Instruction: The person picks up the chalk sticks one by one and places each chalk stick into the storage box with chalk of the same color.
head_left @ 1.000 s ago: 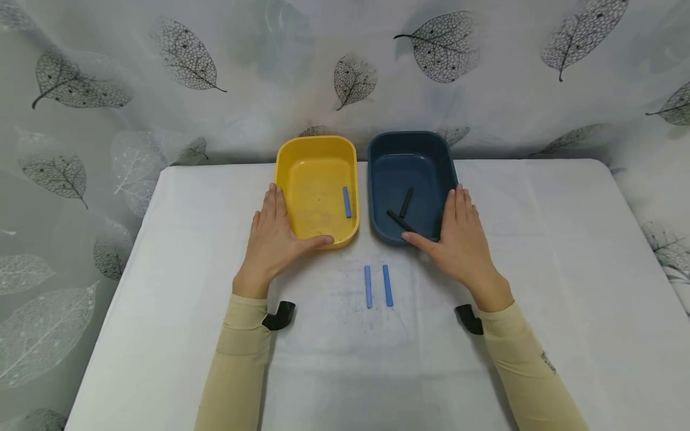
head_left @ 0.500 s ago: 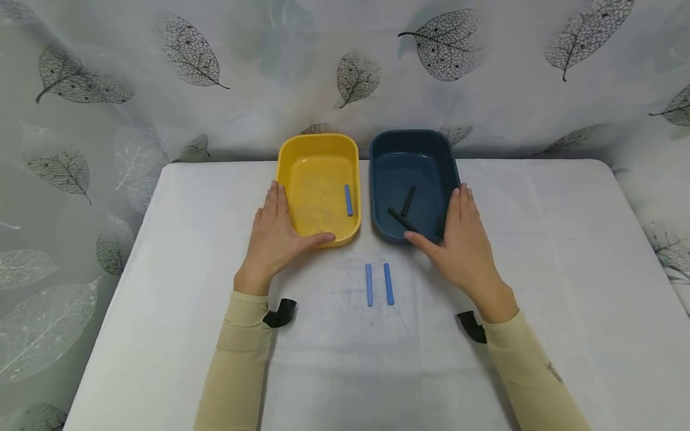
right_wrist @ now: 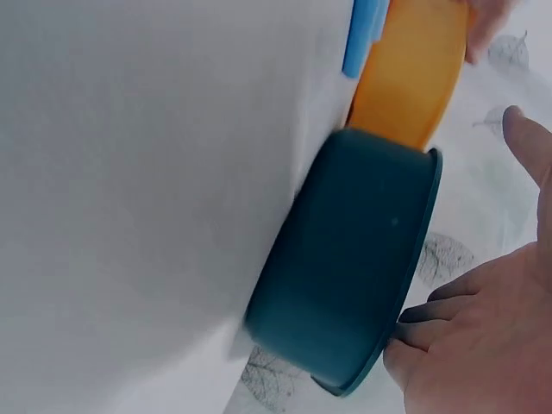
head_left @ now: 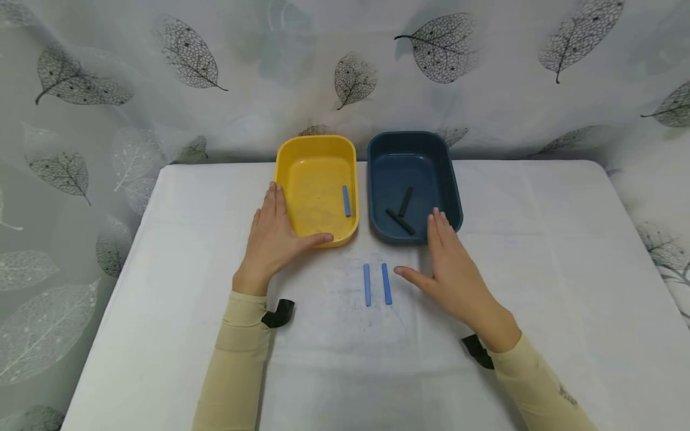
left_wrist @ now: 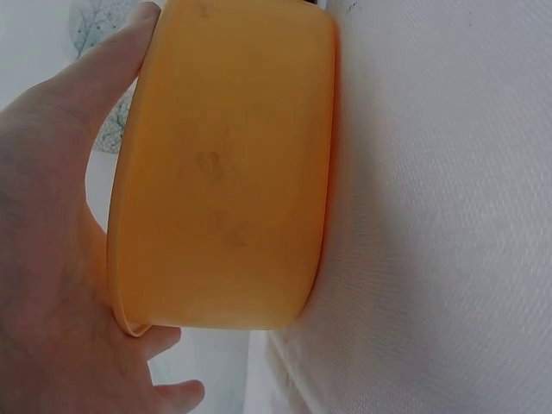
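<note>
My left hand (head_left: pixel 274 239) rests on the near left corner of a yellow plastic bin (head_left: pixel 307 185), its fingers straight along the side and its thumb on the front rim. One blue chalk-like stick (head_left: pixel 347 201) lies inside that bin. To the right stands a dark blue bin (head_left: pixel 409 167) holding two black sticks (head_left: pixel 400 221). My right hand (head_left: pixel 455 272) is at this bin's near right corner, fingers straight and thumb spread, holding nothing; whether the fingertips touch the rim is unclear. Two blue sticks (head_left: pixel 367 285) lie side by side on the cloth, left of my right thumb.
A white cloth (head_left: pixel 334 383) covers the table, with bluish smudges around the loose sticks. Behind the bins, a leaf-patterned curtain (head_left: pixel 302 72) hangs along the table's back edge. Each wrist wears a black mount (head_left: pixel 278 313).
My right hand has drawn back from the dark blue bin's right side toward me and slightly left, its thumb leaving the front rim. My left hand has stayed in place.
</note>
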`<state>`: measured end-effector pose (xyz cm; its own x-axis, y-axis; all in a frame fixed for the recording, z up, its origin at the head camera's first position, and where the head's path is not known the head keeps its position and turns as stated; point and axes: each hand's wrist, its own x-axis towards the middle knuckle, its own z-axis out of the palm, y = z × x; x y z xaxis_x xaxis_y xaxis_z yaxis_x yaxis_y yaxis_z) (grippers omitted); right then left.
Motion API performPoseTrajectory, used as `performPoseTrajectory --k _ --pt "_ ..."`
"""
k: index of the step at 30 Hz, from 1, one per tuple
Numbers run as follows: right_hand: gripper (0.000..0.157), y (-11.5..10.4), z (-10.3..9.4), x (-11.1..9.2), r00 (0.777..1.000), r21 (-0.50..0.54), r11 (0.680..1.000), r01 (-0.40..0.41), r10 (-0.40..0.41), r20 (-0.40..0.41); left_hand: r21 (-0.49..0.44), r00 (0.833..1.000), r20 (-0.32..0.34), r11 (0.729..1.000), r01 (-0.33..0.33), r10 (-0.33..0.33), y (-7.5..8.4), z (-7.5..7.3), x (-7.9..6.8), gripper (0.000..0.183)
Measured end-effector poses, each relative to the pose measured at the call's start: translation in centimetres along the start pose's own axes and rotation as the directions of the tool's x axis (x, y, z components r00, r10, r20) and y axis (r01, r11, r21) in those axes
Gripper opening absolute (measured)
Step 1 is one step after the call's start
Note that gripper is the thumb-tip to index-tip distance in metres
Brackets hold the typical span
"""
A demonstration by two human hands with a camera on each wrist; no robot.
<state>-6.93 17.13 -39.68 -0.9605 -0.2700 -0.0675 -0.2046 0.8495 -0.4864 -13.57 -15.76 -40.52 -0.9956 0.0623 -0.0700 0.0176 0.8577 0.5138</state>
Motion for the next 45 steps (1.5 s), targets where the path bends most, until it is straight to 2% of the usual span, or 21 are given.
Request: performPoseTrajectory --k 11,26,31,38,45 --pt "0.113 -0.8 1.1 -1.3 1.000 -0.015 1.000 0.027 -0.027 0.009 0.002 1.000 -0.005 1.000 -0.013 0.013 0.0 0.0 0.1 0.145" --pt "0.105 -1.7 2.4 -2.7 0.992 -0.050 0.991 0.123 -0.123 0.000 -0.003 1.000 -0.008 1.000 -0.019 0.019 0.1 -0.1 0.2 0.144" --pt "0.102 -2.1 2.8 -2.9 0.986 -0.070 0.984 0.162 -0.160 0.039 -0.008 1.000 -0.005 1.000 -0.015 0.015 0.1 0.0 0.2 0.144" --pt "0.091 -2.2 3.3 -2.8 0.965 -0.105 0.961 0.256 -0.247 0.088 -0.010 1.000 0.000 1.000 -0.005 0.005 0.0 0.0 0.1 0.144" --pt "0.086 -2.1 3.6 -2.3 0.950 -0.094 0.953 0.290 -0.274 0.150 -0.012 1.000 0.000 1.000 -0.005 0.005 0.0 0.0 -0.1 0.144"
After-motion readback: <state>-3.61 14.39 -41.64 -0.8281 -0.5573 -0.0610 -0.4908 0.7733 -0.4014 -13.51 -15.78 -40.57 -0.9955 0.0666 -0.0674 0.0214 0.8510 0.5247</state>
